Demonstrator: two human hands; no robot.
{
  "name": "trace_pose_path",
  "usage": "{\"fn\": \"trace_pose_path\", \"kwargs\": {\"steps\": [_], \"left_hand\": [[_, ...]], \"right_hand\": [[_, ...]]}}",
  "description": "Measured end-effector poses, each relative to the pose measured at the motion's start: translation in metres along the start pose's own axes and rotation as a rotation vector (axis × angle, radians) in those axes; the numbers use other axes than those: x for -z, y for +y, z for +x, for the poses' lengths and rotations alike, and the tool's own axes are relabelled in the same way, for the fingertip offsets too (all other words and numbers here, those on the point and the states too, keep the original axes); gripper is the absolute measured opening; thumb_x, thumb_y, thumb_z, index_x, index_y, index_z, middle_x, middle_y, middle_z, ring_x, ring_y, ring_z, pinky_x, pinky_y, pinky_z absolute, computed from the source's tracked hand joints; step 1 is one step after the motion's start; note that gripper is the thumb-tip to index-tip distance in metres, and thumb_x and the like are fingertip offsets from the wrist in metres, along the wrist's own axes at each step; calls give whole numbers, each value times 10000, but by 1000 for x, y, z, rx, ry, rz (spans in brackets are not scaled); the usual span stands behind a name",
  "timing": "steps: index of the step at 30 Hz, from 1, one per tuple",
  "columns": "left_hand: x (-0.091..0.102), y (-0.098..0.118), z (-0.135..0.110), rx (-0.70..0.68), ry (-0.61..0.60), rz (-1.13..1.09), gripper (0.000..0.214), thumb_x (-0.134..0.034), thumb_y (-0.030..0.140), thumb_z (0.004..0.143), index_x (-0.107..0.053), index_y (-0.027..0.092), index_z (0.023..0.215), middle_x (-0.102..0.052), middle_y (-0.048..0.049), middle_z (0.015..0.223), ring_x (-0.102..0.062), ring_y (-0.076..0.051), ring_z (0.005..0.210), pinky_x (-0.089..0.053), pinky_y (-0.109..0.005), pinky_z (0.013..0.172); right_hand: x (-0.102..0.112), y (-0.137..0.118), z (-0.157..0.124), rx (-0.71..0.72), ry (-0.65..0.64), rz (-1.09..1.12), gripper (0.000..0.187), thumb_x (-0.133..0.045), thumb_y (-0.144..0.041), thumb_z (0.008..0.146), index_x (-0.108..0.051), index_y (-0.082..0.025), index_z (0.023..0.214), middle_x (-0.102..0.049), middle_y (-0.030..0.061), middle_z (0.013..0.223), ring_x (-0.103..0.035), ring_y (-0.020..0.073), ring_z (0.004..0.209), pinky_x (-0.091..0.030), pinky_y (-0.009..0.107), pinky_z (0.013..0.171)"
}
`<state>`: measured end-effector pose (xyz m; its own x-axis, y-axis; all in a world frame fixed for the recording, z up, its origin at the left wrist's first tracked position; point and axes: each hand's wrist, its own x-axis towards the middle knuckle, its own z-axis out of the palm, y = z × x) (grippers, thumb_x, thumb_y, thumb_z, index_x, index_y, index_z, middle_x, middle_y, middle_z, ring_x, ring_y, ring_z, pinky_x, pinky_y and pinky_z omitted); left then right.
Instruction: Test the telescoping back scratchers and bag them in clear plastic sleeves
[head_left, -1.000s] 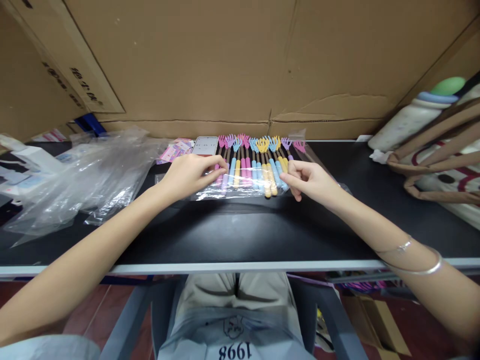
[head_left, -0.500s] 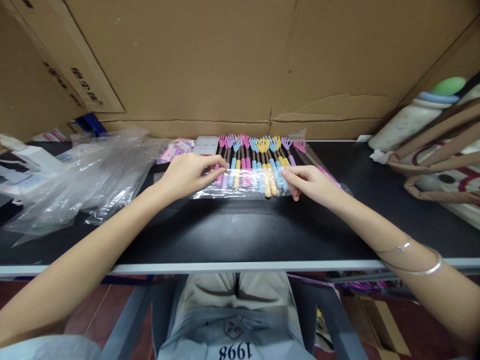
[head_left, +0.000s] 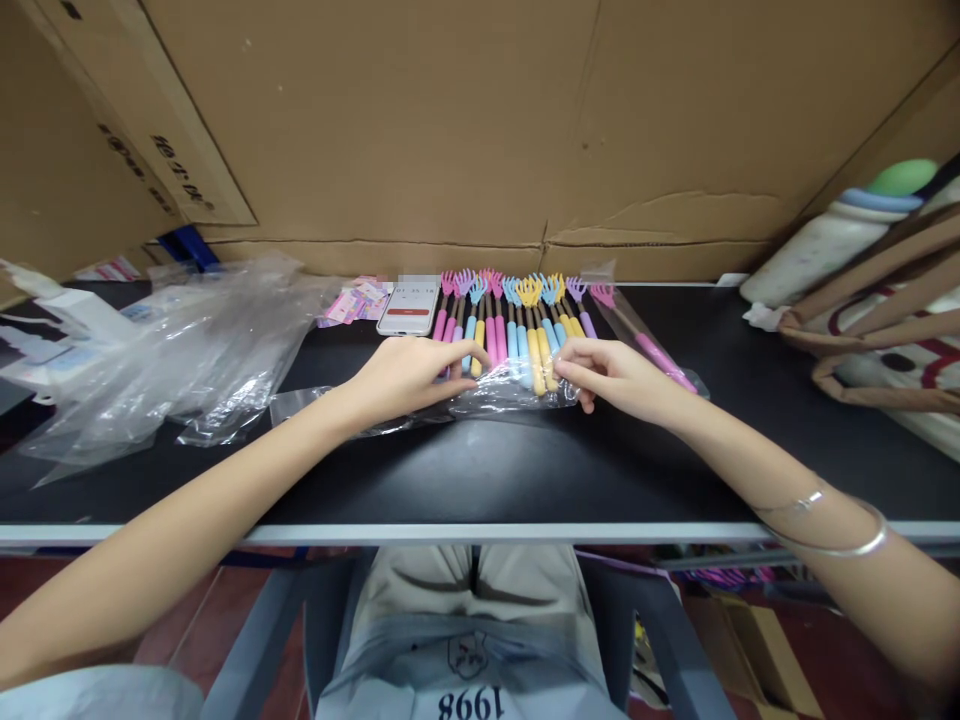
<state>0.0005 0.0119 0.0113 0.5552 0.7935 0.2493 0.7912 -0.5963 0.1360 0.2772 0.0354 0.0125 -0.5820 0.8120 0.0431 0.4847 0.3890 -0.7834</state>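
Between my hands lies a clear plastic bag point(head_left: 495, 392), crumpled over the lower handles of a row of back scratchers point(head_left: 501, 330) in pink, purple, blue and yellow. My left hand point(head_left: 411, 378) pinches the bag's edge, thumb and fingers close together. On the other side, my right hand point(head_left: 616, 375) grips the bag near a yellow handle, its fingers curled. To the right of the row, a pink back scratcher point(head_left: 660, 358) lies at a slant inside its own clear sleeve, partly behind my right hand.
A phone point(head_left: 407, 308) and small printed cards point(head_left: 357, 301) lie behind my left hand. Piled clear bags point(head_left: 225, 340) cover the left side of the black table point(head_left: 480, 480). At right stand a bottle point(head_left: 825, 245) and a fabric bag point(head_left: 922, 340); a cardboard wall point(head_left: 420, 130) closes off the back.
My left hand has moved right and slightly down, toward my right hand. The clear bag, stretched flat across the handles before, is now bunched up. More of the phone shows.
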Motion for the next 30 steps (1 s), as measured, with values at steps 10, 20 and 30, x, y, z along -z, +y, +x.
{"fn": "trace_pose_path", "kwargs": {"steps": [10, 20, 30], "left_hand": [[6, -6, 1, 42, 94, 70, 242, -535, 404, 887, -651, 297, 1071, -676, 44, 725, -599, -108, 639, -294, -185, 555], [10, -4, 1, 28, 142, 45, 224, -512, 362, 892, -677, 281, 1020, -670, 36, 723, -585, -104, 625, -294, -185, 555], [11, -8, 0, 44, 145, 36, 213, -531, 370, 885, -688, 279, 996, -662, 41, 684, -546, -103, 574, -272, -218, 554]], "right_hand": [[0, -3, -2, 2, -51, -64, 359, -588, -532, 824, -526, -178, 809, -517, -55, 527, -514, 77, 454, -411, 228, 525], [0, -2, -2, -75, -103, -101, 336, -571, -505, 825, -542, -170, 814, -549, -40, 549, -515, 73, 475, -427, 216, 533], [-2, -3, -4, -122, -108, -114, 381, -546, -555, 821, -543, -177, 770, -540, -29, 558, -502, 76, 457, -437, 216, 486]]}}
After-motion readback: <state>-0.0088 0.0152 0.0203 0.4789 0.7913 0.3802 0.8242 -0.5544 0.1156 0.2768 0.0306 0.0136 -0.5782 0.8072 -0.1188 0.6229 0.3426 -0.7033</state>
